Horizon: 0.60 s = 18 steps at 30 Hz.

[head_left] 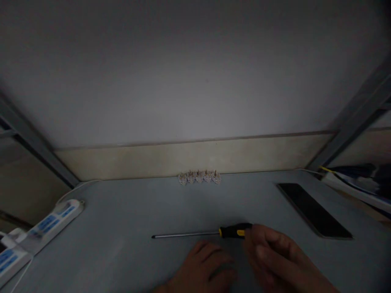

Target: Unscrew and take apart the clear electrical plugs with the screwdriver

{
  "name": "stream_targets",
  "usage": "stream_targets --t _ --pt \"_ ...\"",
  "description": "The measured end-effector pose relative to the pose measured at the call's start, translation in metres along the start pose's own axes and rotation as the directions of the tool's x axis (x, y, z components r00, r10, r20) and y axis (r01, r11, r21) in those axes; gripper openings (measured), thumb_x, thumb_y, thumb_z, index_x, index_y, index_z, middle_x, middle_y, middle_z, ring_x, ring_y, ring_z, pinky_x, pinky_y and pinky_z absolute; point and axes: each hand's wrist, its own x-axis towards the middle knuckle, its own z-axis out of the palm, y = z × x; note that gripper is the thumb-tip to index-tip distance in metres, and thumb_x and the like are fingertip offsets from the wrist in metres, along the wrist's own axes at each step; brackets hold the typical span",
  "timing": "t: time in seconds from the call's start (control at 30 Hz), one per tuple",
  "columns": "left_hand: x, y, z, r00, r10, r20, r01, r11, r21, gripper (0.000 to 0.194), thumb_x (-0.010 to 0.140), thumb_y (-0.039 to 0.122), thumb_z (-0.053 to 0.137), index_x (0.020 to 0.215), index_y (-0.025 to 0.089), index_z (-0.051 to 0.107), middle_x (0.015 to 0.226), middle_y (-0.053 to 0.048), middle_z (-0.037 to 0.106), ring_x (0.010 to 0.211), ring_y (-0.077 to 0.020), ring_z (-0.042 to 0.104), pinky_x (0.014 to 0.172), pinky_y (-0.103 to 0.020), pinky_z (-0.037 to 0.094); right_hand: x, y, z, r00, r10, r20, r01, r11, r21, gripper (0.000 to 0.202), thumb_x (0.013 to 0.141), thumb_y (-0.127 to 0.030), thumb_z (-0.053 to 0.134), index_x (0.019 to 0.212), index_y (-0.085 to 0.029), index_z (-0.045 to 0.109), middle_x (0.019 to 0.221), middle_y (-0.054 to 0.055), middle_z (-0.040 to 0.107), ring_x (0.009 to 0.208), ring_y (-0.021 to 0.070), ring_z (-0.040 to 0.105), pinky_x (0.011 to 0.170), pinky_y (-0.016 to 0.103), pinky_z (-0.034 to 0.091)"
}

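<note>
A screwdriver (189,234) with a long metal shaft and a black and yellow handle lies across the grey table, its tip pointing left. My right hand (275,258) is closed in a pinch over the end of the handle; whatever its fingers hold is hidden. Just below the shaft, my left hand (206,268) has curled fingers, with thumb and forefinger closing toward each other. Blur hides anything between them. Several small clear plastic pieces with upright metal pins (199,176) stand in a row at the table's back edge.
A dark flat phone-like slab (314,209) lies at the right. White power strips with blue sockets (49,224) run along the left edge, with a thin white cable. Behind the table (122,211) rises a pale wall (195,89), framed by slanting metal posts. Cables gather at the far right.
</note>
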Motion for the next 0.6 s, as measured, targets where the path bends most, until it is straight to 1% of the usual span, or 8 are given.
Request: stream_targets --t 0.1,0.17,0.23,0.3,0.4,0.47,0.53,0.6 --pt "0.01 -0.015 -0.025 0.992 -0.122 0.045 0.122 0.992 -0.008 0.034 0.084 0.008 0.055 0.117 0.016 0.058 0.115 -0.01 0.069 0.103 -0.0233 0.061 0.088 -0.036 0.052 0.03 -0.006 -0.02 0.975 -0.174 -0.135 0.146 0.969 -0.201 0.052 0.077 -0.048 0.073 0.06 -0.016 0.035 0.06 -0.004 0.044 0.054 0.0045 0.041 0.053 0.018 0.038" --pt "0.015 -0.034 -0.04 0.969 -0.244 0.031 0.244 0.97 0.021 0.04 0.082 0.007 0.053 0.12 0.019 0.056 0.118 -0.011 0.066 0.107 -0.0257 0.059 0.093 -0.043 0.051 0.052 -0.011 -0.037 0.959 -0.255 -0.123 0.192 0.905 -0.38 0.042 0.074 -0.046 0.074 0.068 -0.017 0.045 0.077 -0.001 0.055 0.064 0.0082 0.053 0.059 0.02 0.047" --pt "0.017 -0.06 -0.051 0.918 -0.396 0.028 0.395 0.918 0.015 0.04 0.082 0.011 0.056 0.121 0.022 0.056 0.119 -0.01 0.064 0.11 -0.0259 0.059 0.094 -0.042 0.051 0.076 -0.017 -0.058 0.912 -0.399 -0.1 0.25 0.73 -0.636 0.04 0.082 -0.053 0.063 0.071 -0.017 0.05 0.081 0.003 0.059 0.071 0.0118 0.058 0.064 0.025 0.051" --pt "0.017 -0.091 -0.057 0.858 -0.514 0.012 0.513 0.857 0.039 0.041 0.081 0.013 0.058 0.121 0.022 0.056 0.12 -0.01 0.063 0.113 -0.0268 0.058 0.099 -0.045 0.049 0.102 -0.021 -0.078 0.881 -0.465 -0.089 0.267 0.643 -0.718 0.041 0.081 -0.055 0.063 0.07 -0.017 0.053 0.074 0.002 0.059 0.069 0.0127 0.058 0.067 0.026 0.051" --pt "0.016 -0.137 -0.059 0.813 -0.581 -0.02 0.581 0.811 0.069 0.042 0.079 0.013 0.058 0.121 0.02 0.057 0.119 -0.012 0.061 0.113 -0.0293 0.058 0.101 -0.049 0.047 0.143 -0.019 -0.105 0.845 -0.533 -0.037 0.288 0.512 -0.809 0.043 0.086 -0.058 0.055 0.076 -0.017 0.056 0.073 0.002 0.059 0.071 0.0138 0.058 0.067 0.026 0.05" --pt "0.016 -0.159 -0.056 0.799 -0.601 -0.017 0.6 0.795 0.086 0.044 0.078 0.012 0.059 0.122 0.019 0.057 0.121 -0.013 0.059 0.115 -0.0289 0.057 0.104 -0.048 0.045 0.168 -0.012 -0.115 0.849 -0.528 0.023 0.284 0.419 -0.863 0.04 0.094 -0.051 0.049 0.081 -0.014 0.059 0.075 0.001 0.06 0.07 0.012 0.058 0.07 0.028 0.051" --pt "0.016 -0.17 -0.051 0.792 -0.611 0.003 0.607 0.787 0.109 0.048 0.077 0.011 0.061 0.124 0.017 0.058 0.127 -0.014 0.055 0.121 -0.0294 0.054 0.107 -0.047 0.043 0.185 -0.002 -0.116 0.855 -0.51 0.091 0.285 0.316 -0.905 0.032 0.096 -0.043 0.052 0.096 -0.012 0.062 0.088 0.003 0.063 0.078 0.012 0.061 0.075 0.031 0.054" --pt "0.017 -0.171 -0.043 0.784 -0.62 0.034 0.611 0.78 0.137 0.053 0.076 0.013 0.065 0.128 0.019 0.056 0.135 -0.015 0.051 0.128 -0.0315 0.048 0.109 -0.049 0.04 0.193 0.008 -0.11 0.854 -0.488 0.181 0.313 0.205 -0.927 0.029 0.096 -0.039 0.054 0.106 -0.013 0.062 0.103 0.006 0.064 0.093 0.0156 0.062 0.086 0.037 0.054"
